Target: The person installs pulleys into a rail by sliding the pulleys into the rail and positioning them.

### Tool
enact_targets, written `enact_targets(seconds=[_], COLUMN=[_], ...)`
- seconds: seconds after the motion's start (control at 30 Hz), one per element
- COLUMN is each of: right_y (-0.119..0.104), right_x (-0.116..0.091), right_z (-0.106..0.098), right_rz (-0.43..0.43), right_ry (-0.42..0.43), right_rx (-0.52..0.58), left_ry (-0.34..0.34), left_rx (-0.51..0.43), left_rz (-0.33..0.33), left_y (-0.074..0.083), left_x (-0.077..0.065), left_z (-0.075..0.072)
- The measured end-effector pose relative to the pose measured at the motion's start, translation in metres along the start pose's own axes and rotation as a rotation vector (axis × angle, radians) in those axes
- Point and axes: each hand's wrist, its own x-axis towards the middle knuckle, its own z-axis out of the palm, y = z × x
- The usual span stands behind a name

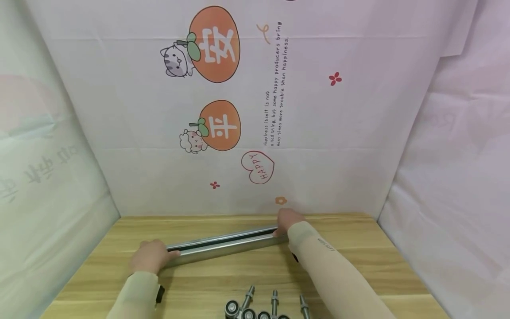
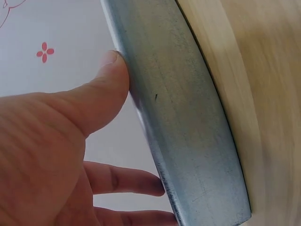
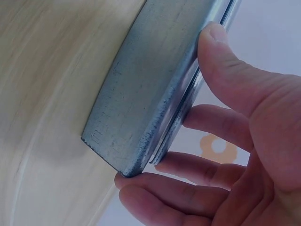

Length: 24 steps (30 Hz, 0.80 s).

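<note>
A long galvanised steel channel rail (image 1: pixel 223 249) with a dark slot along its top lies slantwise on the wooden table, its right end farther back. At its left end my left hand (image 1: pixel 149 257) grips it; in the left wrist view the thumb (image 2: pixel 110 70) presses the upper edge while the fingertips reach the far side. My right hand (image 1: pixel 288 220) holds the opposite end. In the right wrist view, the right thumb (image 3: pixel 218 52) bears on the rail's near edge, and the fingers curl about its far side and end.
Several roller bolts with threaded shanks (image 1: pixel 275 303) lie at the table's front edge, partly cut off by the frame. A printed white sheet (image 1: pixel 318 177) hangs behind the wooden table (image 1: pixel 215 279), and white sheets (image 1: pixel 450 177) flank both sides.
</note>
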Motion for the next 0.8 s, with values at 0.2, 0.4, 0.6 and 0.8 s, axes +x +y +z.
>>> enact_targets(seconds=[0.2, 0.4, 0.6, 0.8], right_y=[0.017, 0.030, 0.039, 0.046], right_x=[-0.001, -0.007, -0.018, -0.036], right_z=[0.002, 0.002, -0.004, -0.003], right_rz=[0.031, 0.039, 0.031, 0.034], right_ry=[-0.002, 0.003, 0.019, 0.031], right_rx=[0.032, 0.023, 0.004, 0.023], left_ry=[0.017, 0.016, -0.002, -0.002], left_rx=[0.020, 0.054, 0.066, 0.071], left_rz=[0.022, 0.045, 0.051, 0.070], left_y=[0.014, 0.024, 0.035, 0.040], left_x=[0.004, 0.006, 0.009, 0.011], left_z=[0.003, 0.003, 0.003, 0.009])
